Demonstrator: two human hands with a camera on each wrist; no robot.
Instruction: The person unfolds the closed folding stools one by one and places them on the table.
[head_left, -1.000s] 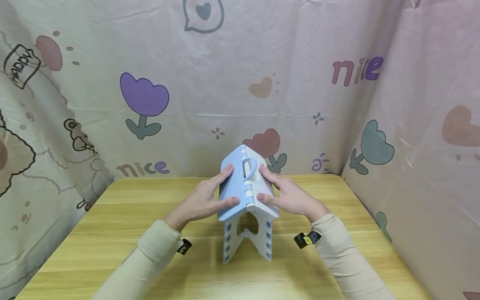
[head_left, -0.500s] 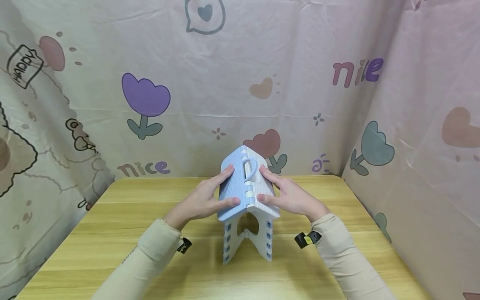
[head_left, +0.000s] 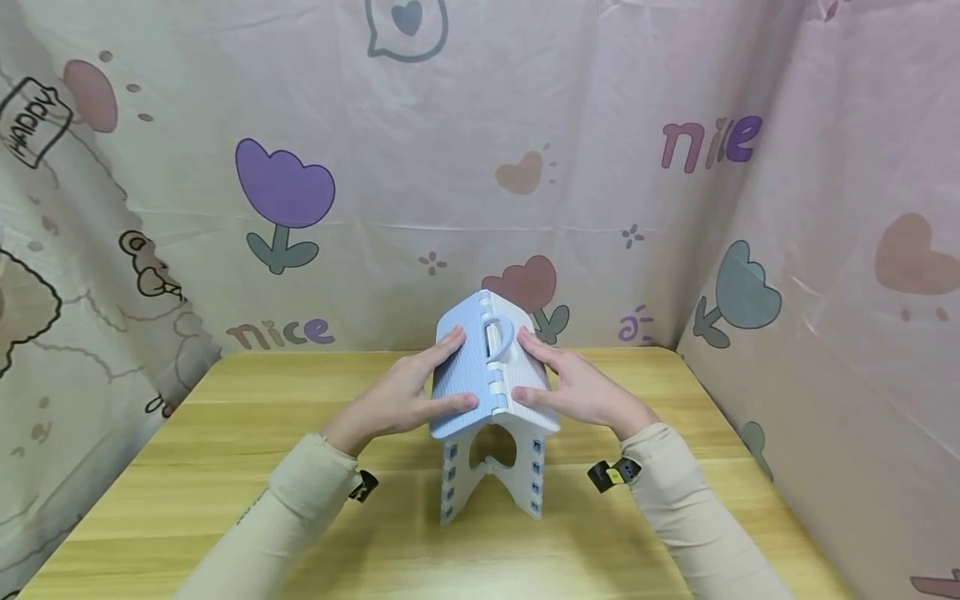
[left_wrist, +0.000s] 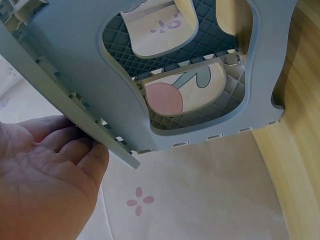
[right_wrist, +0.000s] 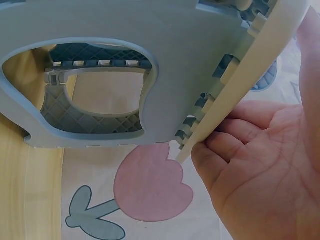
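Observation:
A half-folded folding step stool stands on the wooden table, its top bent up along the hinged middle like a roof. One top panel is light blue, the other white. A blue loop handle rises at the ridge. My left hand rests on the blue panel, thumb and a finger stretched along its surface. On the white panel my right hand presses the same way. Both wrist views show the palms outside the panels, beside the stool's cut-out side frames; several fingertips are hidden behind panel edges.
The wooden table reaches out on both sides of the stool. A patterned cloth hangs behind and along both sides. Each forearm carries a black wrist device.
The two top panels have spread very slightly wider, with both hands staying on them. The head view has shifted a little, moving the backdrop slightly left.

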